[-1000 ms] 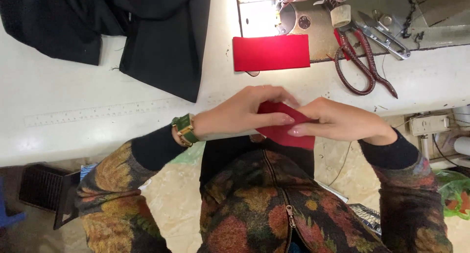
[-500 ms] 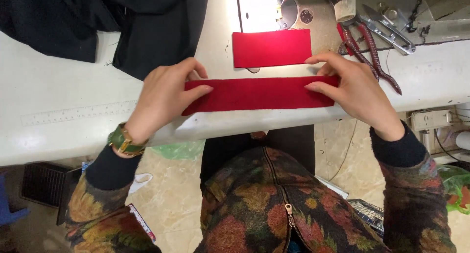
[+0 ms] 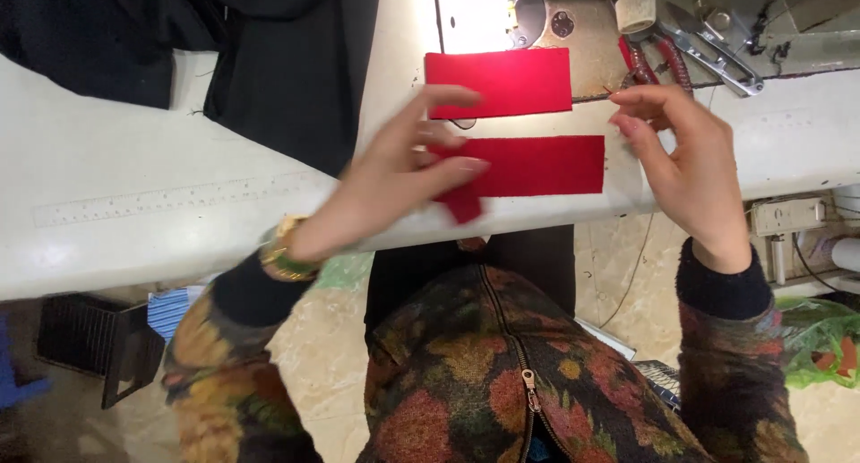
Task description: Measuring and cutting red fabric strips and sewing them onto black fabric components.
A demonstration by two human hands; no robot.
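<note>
Pinching red fabric strip (image 3: 537, 166), left hand (image 3: 394, 185); right hand (image 3: 690, 163) hovering.

Matt red cloth strip (image 3: 528, 166), smooth table (image 3: 161, 203)

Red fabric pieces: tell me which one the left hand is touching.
The nearer red strip, its left end under the left hand. The farther red piece lies untouched beside the sewing machine.

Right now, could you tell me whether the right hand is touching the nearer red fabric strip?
No: the right hand hovers open just past the right end of the nearer red strip, clear of it.
</note>
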